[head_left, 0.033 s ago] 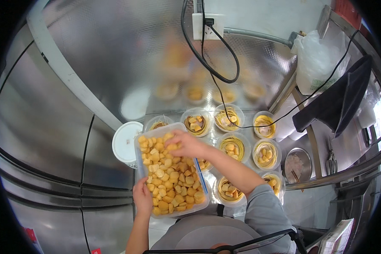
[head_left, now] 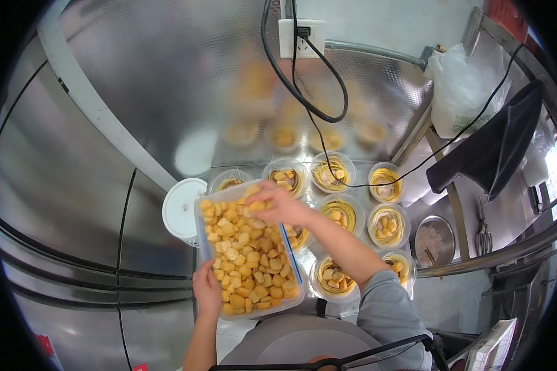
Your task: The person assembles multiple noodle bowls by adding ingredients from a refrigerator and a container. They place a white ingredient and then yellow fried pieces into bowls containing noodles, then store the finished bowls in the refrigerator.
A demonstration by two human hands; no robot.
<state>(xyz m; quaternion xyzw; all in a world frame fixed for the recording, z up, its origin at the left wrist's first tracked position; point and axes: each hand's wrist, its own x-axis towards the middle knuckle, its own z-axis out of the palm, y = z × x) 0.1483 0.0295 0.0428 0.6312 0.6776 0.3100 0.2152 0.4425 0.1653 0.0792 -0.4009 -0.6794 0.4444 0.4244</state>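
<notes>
A clear plastic tub [head_left: 202,230] full of yellow food pieces [head_left: 244,260], cut or rounded and possibly tofu, sits tilted in front of me. My left hand [head_left: 207,287] grips its near left side. Over its far right corner is my right hand [head_left: 275,203], fingers bent around a few of the yellow pieces; the fingers partly hide how many. Under my right forearm and beyond it stand round clear bowls with noodles, such as a far bowl [head_left: 333,172] and a right bowl [head_left: 388,226]. Several of them hold yellow pieces on top.
A white lidded bucket [head_left: 184,207] stands left of the tub. Black cables [head_left: 337,93] hang from a wall socket [head_left: 301,38] across the bowls. At the right are a metal bowl [head_left: 436,241] with pale food and chopsticks, tongs [head_left: 483,238], a dark cloth [head_left: 492,145] and a white plastic bag [head_left: 461,89].
My right hand has shifted slightly to the right over the tub's far corner, with yellow pieces at its fingers. My left hand keeps its grip on the tub.
</notes>
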